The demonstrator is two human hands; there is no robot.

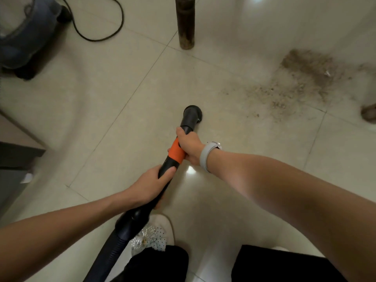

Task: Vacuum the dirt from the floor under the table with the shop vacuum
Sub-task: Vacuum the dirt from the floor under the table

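- While both of my hands grip the vacuum wand (173,157), its round black nozzle (192,115) sits on or just above the pale tiled floor (122,98); I cannot tell whether it touches.
- My right hand (190,146) wraps its fingers around the wand where the orange collar (176,151) meets the black tube, thumb lying up the tube toward the nozzle; a grey watch band (205,156) circles that wrist.
- My left hand (150,185) clenches the black tube just behind the collar, fingers curled under it and thumb across the top.
- The ribbed black hose (109,253) runs from the wand down to the bottom edge of the view, passing beside my light shoe (162,226) and dark trouser legs (284,263).
- The dirt (301,78), a brown spread of dust and crumbs, lies on the tiles toward the right edge of the view, well apart from the nozzle and ahead of it to the right.
- A dark table leg (185,23) stands on the floor at the top centre, left of the dirt.
- The blue shop vacuum (24,33) rests on the floor in the top-left corner, blurred, with a black cord (105,36) looping over the tiles beside it.
- A second, partly cut-off leg base (369,115) shows at the right edge, just beyond the dirt.
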